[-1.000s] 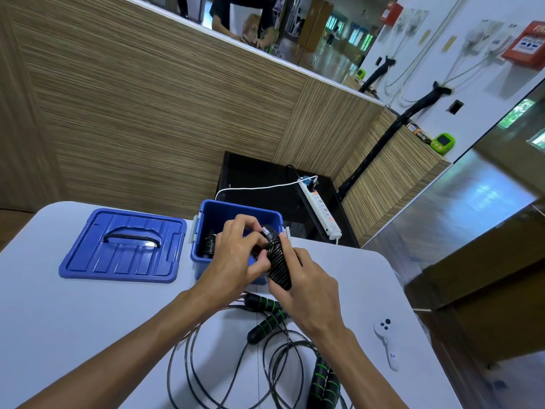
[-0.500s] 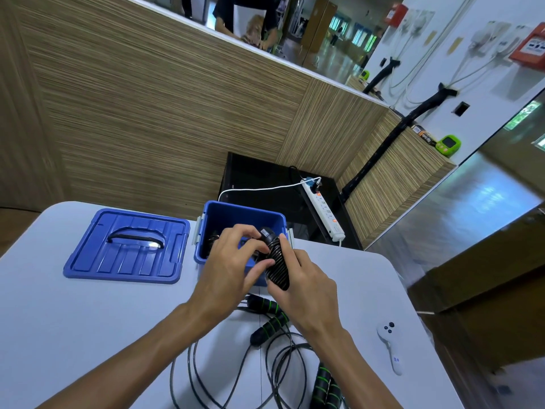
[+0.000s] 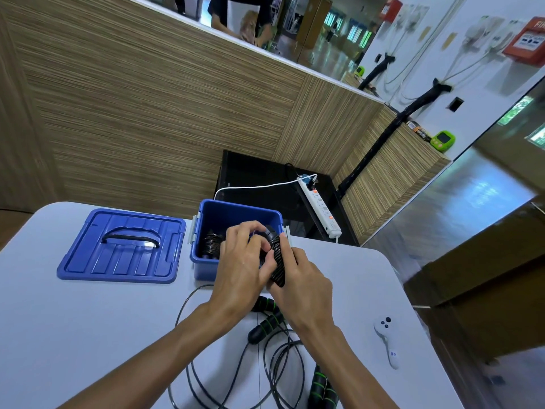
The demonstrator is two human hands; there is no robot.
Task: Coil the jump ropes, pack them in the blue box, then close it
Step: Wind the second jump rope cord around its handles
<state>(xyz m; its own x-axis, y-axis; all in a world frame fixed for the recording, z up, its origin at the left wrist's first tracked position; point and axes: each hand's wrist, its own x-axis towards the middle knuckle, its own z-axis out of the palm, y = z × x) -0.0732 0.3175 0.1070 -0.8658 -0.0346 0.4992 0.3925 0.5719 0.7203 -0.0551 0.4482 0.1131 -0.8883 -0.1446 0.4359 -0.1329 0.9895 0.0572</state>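
The open blue box [image 3: 206, 267] stands on the white table with a dark coiled rope [image 3: 211, 245] inside at its left. Just over the box's near right corner, my right hand [image 3: 300, 278] grips a black ribbed jump-rope handle [image 3: 277, 261], held upright. My left hand [image 3: 244, 264] pinches around the handle's upper part; what its fingertips hold is hidden. The blue lid [image 3: 124, 249] lies flat to the left of the box. Loose black rope [image 3: 274, 361] with green-banded handles [image 3: 265, 323] sprawls on the table beneath my forearms.
A white remote [image 3: 386, 335] lies near the table's right edge. Behind the table, a black cabinet [image 3: 256, 178] carries a white power strip [image 3: 321, 208] with a white cable. Wood-panelled walls close off the far side.
Both hands with the black handle have edged slightly forward toward the box. The left fingers have shifted around the handle's top.
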